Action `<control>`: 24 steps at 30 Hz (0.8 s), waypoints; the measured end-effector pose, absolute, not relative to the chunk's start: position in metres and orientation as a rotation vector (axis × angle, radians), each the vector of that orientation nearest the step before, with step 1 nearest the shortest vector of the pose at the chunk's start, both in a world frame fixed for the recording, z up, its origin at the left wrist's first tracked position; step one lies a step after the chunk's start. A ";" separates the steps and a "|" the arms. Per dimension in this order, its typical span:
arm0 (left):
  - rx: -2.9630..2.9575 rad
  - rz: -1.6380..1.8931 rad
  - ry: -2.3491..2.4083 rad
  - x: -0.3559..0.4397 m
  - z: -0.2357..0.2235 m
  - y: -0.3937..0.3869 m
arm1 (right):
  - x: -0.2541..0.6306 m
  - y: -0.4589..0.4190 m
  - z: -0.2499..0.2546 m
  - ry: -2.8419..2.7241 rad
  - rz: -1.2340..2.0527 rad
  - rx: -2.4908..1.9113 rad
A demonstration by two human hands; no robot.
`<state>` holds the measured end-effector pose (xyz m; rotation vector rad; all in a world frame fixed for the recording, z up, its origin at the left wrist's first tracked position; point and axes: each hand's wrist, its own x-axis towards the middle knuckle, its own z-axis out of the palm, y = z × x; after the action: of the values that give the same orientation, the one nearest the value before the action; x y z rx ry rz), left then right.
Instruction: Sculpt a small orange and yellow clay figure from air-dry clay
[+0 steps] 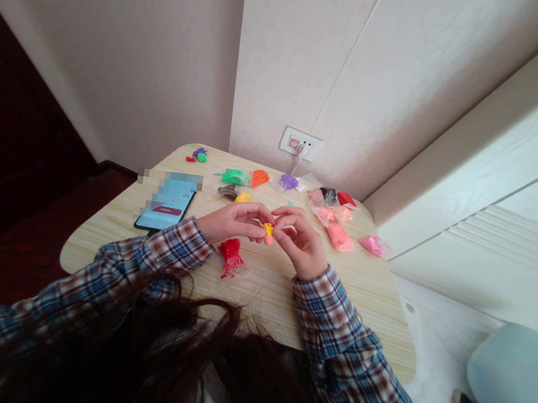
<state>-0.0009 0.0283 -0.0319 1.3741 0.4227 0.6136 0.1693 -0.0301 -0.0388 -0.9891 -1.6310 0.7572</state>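
Both hands [238, 219] [299, 241] pinching small yellow-and-pink piece [268, 233] above wooden table [267, 293]

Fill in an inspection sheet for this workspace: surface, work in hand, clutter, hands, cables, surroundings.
Surface: wood-grain table with rounded corners.
Work in hand: small yellow-and-pink piece, held over the table.
Clutter: phone at left; red packet on the near side; green packet, orange packet and purple packet toward the far edge; pink packet at right; others about.
Hands: left hand and right hand bent, fingertips at the piece.
Cables: white cable from socket; lower end hidden.
Surroundings: pale wall beyond; blue-grey object at right, unidentified.
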 end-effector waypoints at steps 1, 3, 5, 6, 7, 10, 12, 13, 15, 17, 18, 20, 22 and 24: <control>1.373 0.615 0.417 -0.001 -0.032 0.029 | 0.169 -0.030 -0.039 -1.630 0.761 -0.980; 1.370 0.614 0.409 -0.001 -0.033 0.029 | 0.170 -0.030 -0.039 -1.629 0.770 -0.969; 1.373 0.615 0.408 -0.001 -0.034 0.029 | 0.170 -0.030 -0.039 -1.626 0.782 -0.975; 1.376 0.616 0.410 -0.001 -0.034 0.029 | 0.170 -0.030 -0.039 -1.622 0.790 -0.982; 1.379 0.616 0.413 -0.001 -0.034 0.029 | 0.170 -0.030 -0.040 -1.618 0.799 -0.989; 1.387 0.617 0.413 -0.001 -0.033 0.028 | 0.170 -0.029 -0.040 -1.607 0.831 -0.993; 1.387 0.622 0.410 -0.001 -0.032 0.028 | 0.170 -0.029 -0.040 -1.598 0.847 -0.988; 1.385 0.625 0.407 -0.001 -0.032 0.027 | 0.170 -0.030 -0.040 -1.593 0.852 -0.987; 1.381 0.627 0.402 -0.001 -0.031 0.027 | 0.171 -0.030 -0.040 -1.587 0.859 -0.986; 1.378 0.621 0.393 -0.001 -0.031 0.027 | 0.171 -0.030 -0.039 -1.587 0.867 -0.983; 1.378 0.618 0.387 0.000 -0.031 0.028 | 0.171 -0.030 -0.039 -1.586 0.870 -0.979; 1.379 0.616 0.373 0.000 -0.032 0.028 | 0.170 -0.030 -0.039 -1.587 0.875 -0.969; 1.381 0.618 0.359 0.000 -0.033 0.028 | 0.170 -0.030 -0.040 -1.589 0.878 -0.969; 1.389 0.619 0.351 0.000 -0.033 0.029 | 0.170 -0.029 -0.040 -1.591 0.878 -0.986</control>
<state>-0.0005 0.0287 -0.0330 1.3895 0.3506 0.6186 0.1705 -0.0294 -0.0403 -0.9865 -1.5907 0.8782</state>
